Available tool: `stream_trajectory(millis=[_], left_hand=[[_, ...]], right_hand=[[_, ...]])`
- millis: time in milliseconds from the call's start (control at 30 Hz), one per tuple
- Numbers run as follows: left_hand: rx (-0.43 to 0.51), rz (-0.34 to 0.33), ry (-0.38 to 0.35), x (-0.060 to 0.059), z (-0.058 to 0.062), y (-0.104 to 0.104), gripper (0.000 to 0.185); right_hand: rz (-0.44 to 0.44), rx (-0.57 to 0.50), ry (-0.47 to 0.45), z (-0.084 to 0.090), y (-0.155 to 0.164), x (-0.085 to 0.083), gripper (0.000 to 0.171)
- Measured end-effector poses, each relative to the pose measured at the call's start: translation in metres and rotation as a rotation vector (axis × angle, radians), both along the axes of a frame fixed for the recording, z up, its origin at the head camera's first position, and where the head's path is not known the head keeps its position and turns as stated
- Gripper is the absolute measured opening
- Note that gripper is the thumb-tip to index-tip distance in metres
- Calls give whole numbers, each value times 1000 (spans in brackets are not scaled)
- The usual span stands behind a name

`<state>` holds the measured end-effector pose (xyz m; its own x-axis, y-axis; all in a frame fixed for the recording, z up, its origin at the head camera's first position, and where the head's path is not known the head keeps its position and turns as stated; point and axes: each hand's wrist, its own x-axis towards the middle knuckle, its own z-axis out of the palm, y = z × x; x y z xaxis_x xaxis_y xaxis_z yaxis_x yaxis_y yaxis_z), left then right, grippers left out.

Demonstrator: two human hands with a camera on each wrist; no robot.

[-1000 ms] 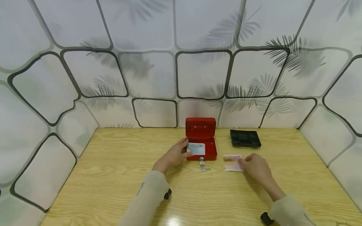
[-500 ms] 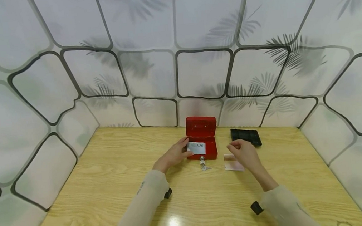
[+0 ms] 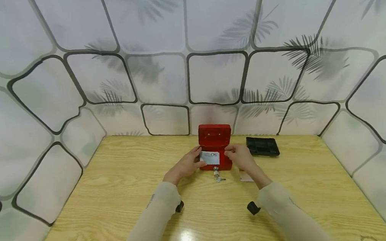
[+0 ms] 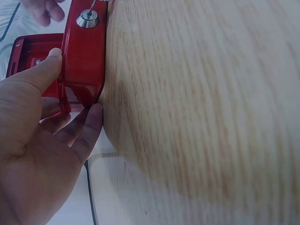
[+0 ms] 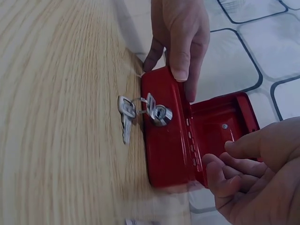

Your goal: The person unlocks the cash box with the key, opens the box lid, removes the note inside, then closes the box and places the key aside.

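A small red cash box [image 3: 224,164] stands on the table with its lid [image 3: 214,134] raised. Inside, at the left, lies a pale banknote [image 3: 210,158] marked 50. My left hand [image 3: 185,167] grips the box's left end, thumb at the upper rim and fingers against the side [image 4: 51,126]. Over the right part of the box is my right hand [image 3: 242,157], its fingers loosely bent with a gap to the thumb; nothing shows between them [image 5: 262,173]. A pinkish banknote [image 3: 245,176] lies on the table, partly hidden under the right forearm.
Keys [image 5: 126,117] on a ring hang from the lock [image 5: 161,115] at the box's front. A black compartment tray [image 3: 262,146] lies to the right of the box. Behind the wooden table [image 3: 115,173] rises a patterned backdrop [image 3: 162,81].
My right hand has left the pinkish banknote, lifted, and moved left to the cash box. The note stays on the table. My left hand keeps its place on the box.
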<state>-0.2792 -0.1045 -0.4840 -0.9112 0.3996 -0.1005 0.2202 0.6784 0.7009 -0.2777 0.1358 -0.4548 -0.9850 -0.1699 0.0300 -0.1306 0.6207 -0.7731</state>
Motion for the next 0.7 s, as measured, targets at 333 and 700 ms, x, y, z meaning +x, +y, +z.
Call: stream_trajectory(millis=[333,700], left_hand=[[18,-3,10,-2,-2,-1,72],[20,-2,8,-3,-4,-2,72]], right_hand=[[-4,-55,-99,-9,-21,-9,28],[-1,-97,-213,-16,-27,-12,34]])
